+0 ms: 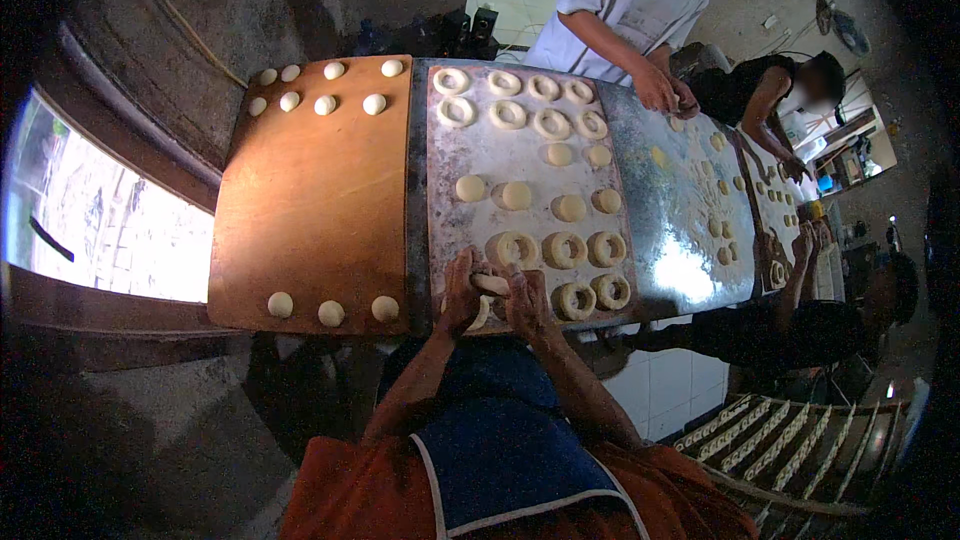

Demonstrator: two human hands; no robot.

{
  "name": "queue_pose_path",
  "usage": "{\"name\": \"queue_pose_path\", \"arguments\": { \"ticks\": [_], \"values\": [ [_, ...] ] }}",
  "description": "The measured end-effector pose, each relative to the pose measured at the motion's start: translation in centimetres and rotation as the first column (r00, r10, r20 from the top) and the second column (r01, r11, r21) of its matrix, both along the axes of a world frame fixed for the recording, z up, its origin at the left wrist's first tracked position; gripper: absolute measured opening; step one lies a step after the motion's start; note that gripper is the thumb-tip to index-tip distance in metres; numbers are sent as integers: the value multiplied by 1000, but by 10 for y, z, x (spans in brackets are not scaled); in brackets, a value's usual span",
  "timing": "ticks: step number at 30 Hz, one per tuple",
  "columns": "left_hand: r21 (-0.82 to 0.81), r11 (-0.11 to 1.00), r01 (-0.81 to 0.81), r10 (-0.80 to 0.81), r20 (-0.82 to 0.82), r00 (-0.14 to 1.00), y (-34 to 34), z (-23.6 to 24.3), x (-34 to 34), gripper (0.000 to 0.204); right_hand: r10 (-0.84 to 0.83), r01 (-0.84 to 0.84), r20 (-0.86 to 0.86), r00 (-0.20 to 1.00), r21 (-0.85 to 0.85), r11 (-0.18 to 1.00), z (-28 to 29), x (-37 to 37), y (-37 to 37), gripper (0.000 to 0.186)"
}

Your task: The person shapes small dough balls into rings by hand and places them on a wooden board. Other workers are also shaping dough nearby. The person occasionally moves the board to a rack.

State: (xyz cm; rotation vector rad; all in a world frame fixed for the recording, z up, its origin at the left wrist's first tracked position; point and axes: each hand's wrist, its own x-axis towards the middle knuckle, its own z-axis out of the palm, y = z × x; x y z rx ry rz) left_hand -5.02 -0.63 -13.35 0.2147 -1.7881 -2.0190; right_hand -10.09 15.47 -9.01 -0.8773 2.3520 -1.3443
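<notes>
Between my two hands, above the near edge of a floured board point(450, 165), is a pale piece of dough point(490, 284). My left hand point(462, 292) grips its left end and my right hand point(527, 302) its right end, fingers curled around it. From this angle I cannot tell whether it is a closed ring. Below my hands a dough ring point(478, 314) is partly hidden. Several more shaped rings lie beside my right hand, among them one ring point(577, 301) close by. Farther up the board sit round dough balls point(516, 196), with more rings point(507, 115) beyond.
To the left, a brown wooden board point(310, 195) carries dough balls point(331, 313) along its near and far edges. A shiny metal tabletop point(665, 230) with small dough pieces lies to the right. Across the table a person in a white shirt point(630, 0) handles dough; other people work farther right.
</notes>
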Motion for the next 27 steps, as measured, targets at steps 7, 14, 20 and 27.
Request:
{"name": "queue_pose_path", "arguments": {
  "ticks": [7, 14, 20, 27],
  "values": [
    [-81, 996, 24, -12, 148, 989, -11, -35, 11, 51, 100, -144, -805, 585, 18, 989, -6, 3, -6, 56],
    [-768, 556, -318, 196, -251, 948, -28, -46, 24, 50, 200, -168, -399, 895, 114, 979, 43, 22, -26, 46],
    [-762, 557, -330, 248, -227, 942, -44, -49, 26, 38, 47, 91, 556, 830, -219, 971, 49, 14, -50, 39],
    [-682, 718, -140, 420, 264, 868, -79, 0, -9, 29, 39, -48, 54, 998, 189, 981, 51, -35, -64, 70]
  ]
}}
